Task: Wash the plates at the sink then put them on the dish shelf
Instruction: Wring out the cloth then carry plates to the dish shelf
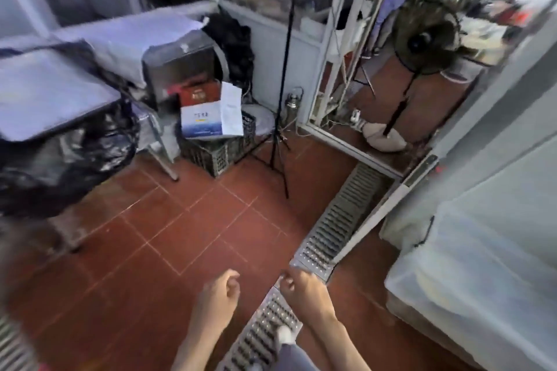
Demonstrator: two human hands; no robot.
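No plate, sink or dish shelf shows in the head view. My left hand [218, 292] hangs over the red tiled floor with its fingers loosely curled and nothing in it. My right hand [301, 286] is beside it, a short gap apart, over the metal floor drain grate [337, 220], fingers also loosely curled and holding nothing. The frame is motion-blurred.
A steel table [45, 93] with black rubbish bags [60, 166] under it stands at left. A dark crate [217, 147] holds boxes near a black tripod [278, 135]. A standing fan [422, 39] is beyond the doorway. A pale covered counter [482, 265] fills the right.
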